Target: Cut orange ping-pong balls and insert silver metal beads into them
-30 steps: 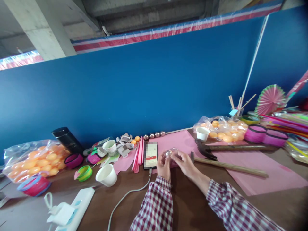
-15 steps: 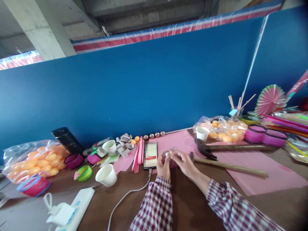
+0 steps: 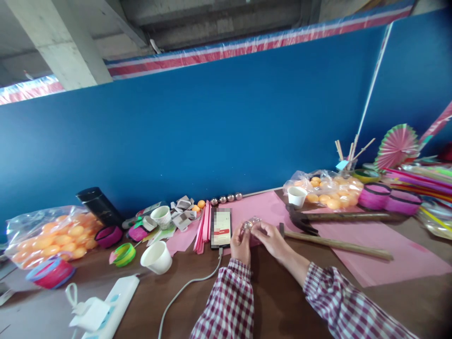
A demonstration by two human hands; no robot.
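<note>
My left hand (image 3: 240,241) is closed, with its fingertips around a shiny silver ball (image 3: 248,225). Close on its right, my right hand (image 3: 269,238) pinches at crinkled clear plastic (image 3: 255,220) that lies against the ball. Fingers hide part of both, so how far the plastic wraps the ball is unclear. Just left of my hands lies a phone (image 3: 221,228) with its screen lit. Several silver balls (image 3: 230,198) sit in a row behind it, and pink paper (image 3: 266,205) lies beneath and beyond my hands.
Two hammers (image 3: 339,242) lie to the right, near a white paper cup (image 3: 297,196) and a bag of orange balls (image 3: 334,193). On the left are another cup (image 3: 156,257), a power strip (image 3: 118,301) and a bag of orange balls (image 3: 58,235). A charging cable (image 3: 187,285) crosses the table.
My hands have shifted very slightly to the right, still together at the ball. The clear plastic shows a little more behind my fingers. The phone's screen display has changed slightly.
</note>
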